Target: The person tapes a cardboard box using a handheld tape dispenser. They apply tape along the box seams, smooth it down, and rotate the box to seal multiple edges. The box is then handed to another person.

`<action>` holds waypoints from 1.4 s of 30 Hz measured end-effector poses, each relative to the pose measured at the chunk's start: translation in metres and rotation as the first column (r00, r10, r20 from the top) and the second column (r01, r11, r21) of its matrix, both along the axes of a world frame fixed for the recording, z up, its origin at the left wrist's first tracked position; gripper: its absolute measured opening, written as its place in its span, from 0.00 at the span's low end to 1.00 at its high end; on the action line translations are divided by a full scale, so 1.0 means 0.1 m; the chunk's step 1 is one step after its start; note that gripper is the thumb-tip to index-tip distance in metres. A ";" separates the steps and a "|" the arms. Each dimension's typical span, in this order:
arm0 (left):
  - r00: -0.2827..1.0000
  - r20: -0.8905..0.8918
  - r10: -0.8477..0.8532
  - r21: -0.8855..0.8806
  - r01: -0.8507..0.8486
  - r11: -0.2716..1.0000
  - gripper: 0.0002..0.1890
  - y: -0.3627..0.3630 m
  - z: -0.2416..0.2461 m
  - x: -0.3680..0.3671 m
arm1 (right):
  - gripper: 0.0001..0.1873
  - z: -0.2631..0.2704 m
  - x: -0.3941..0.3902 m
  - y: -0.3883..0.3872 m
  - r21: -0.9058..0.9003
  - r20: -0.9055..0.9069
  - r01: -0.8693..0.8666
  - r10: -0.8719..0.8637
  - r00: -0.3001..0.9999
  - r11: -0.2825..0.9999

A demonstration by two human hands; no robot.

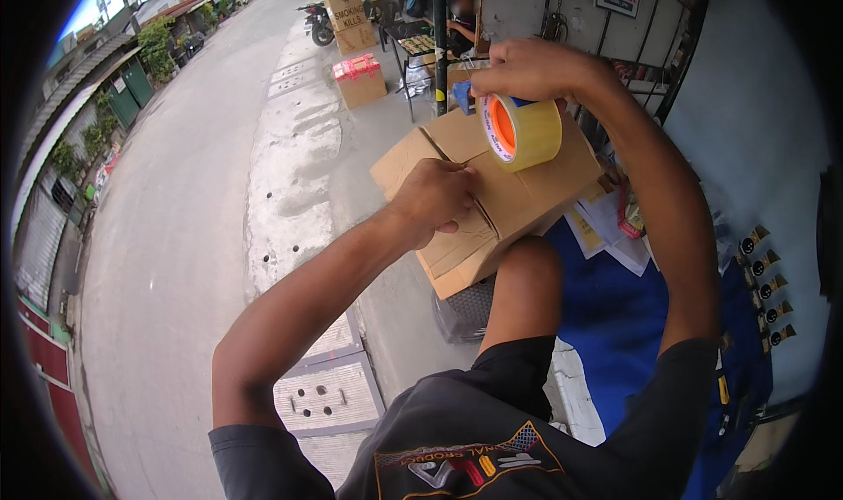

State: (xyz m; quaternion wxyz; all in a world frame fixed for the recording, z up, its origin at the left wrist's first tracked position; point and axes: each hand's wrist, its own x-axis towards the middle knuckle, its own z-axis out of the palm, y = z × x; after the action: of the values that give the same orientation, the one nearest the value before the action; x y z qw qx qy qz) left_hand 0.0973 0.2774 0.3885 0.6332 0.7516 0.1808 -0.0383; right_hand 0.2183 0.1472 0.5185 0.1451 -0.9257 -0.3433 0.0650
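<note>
A brown cardboard box (520,200) sits tilted before me, its top flaps folded together along a seam. My left hand (438,194) presses on that seam, fingers curled at the flap edges; whether it pinches a flap is hidden. Above the box's far right part, my right hand (537,69) grips a blue tape dispenser (463,97) that carries a large roll of clear yellowish packing tape (537,134) with an orange core. My raised knee (527,283) is against the near side of the box. Below it shows a dark plastic crate-like object (464,309).
A blue-covered surface (612,322) with papers and plastic packets (609,236) lies to the right. A dark post (440,39) rises beyond the box. Farther off are a taped carton (361,88), stacked cartons (355,29), a table (415,44) and a seated person (463,19). The road (171,236) runs at left.
</note>
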 end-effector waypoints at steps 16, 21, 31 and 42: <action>0.984 0.026 0.178 -0.258 -0.166 0.952 0.17 -0.25 -0.11 -0.35 | 0.32 -0.27 -0.40 -0.25 -0.041 0.191 -0.086 0.092 0.977 0.995; 0.979 0.123 0.163 -0.015 -0.162 0.987 0.15 -0.12 -0.25 -0.20 | 0.32 -0.33 -0.58 -0.22 -0.065 0.144 -0.038 0.047 0.988 0.997; 0.878 0.468 0.099 0.369 -0.296 0.881 0.21 0.24 -0.59 0.25 | 0.31 -0.28 -1.12 -0.70 -0.280 -0.013 -0.005 0.001 1.000 0.960; 0.832 0.549 0.076 0.529 -0.417 0.739 0.20 0.65 -0.51 0.31 | 0.42 -0.76 -1.99 -1.77 0.467 -0.164 0.016 0.069 0.984 0.884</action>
State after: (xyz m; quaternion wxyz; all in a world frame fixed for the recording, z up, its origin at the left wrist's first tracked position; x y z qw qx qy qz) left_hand 0.1287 0.3427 0.3377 0.3680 0.8706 0.1169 0.3049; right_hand 0.0196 -0.0297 0.4427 0.3922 -0.8494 -0.3473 0.0641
